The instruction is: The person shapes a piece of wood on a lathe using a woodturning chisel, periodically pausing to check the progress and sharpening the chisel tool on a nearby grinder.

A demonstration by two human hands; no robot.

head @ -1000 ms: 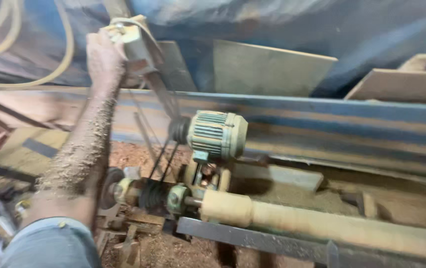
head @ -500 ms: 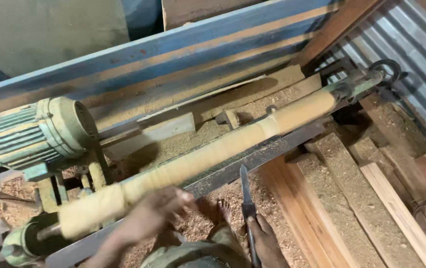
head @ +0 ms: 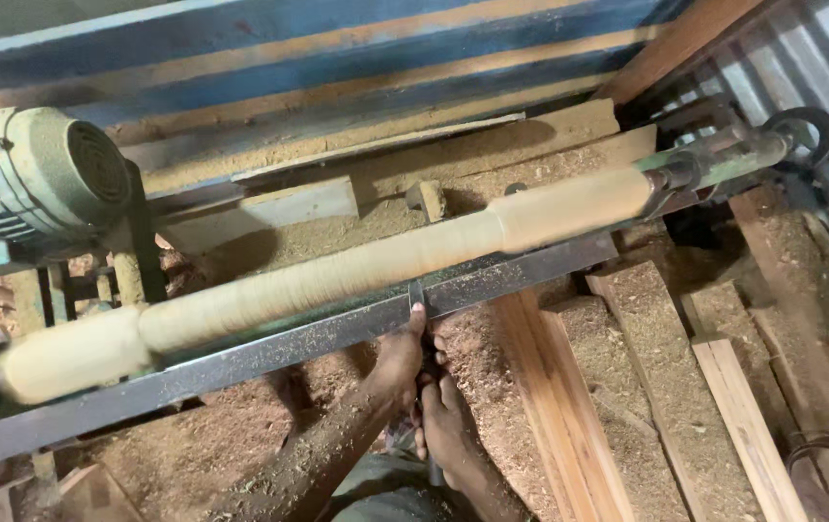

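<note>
On the far left sits a big green motor (head: pixel 42 184), dusty with sawdust. Just below it is the thick left end of a long wooden pole (head: pixel 337 275). The pole lies on its side and is held at both ends. It runs across the picture and climbs toward the right. It is fat at both ends and thinner in the middle.

Under the pole runs a long flat metal bar (head: pixel 269 350), just beside it and lined up with it.

Near the middle, the left hand (head: pixel 397 362) reaches up to the bar. Its fingers are closed around a thin metal tool (head: pixel 418 300), and the thumb presses near the bar's edge. The tool lies across the bar, and its tip touches the pole. The right hand (head: pixel 448 425) is just below the left one. It is wrapped around the lower part of the same tool. Both arms have sawdust on them.

To the right, wooden planks (head: pixel 569 416) lie under the bar, covered in sawdust. At the far right, a green metal holder (head: pixel 724 159) grips the end of the pole.
</note>
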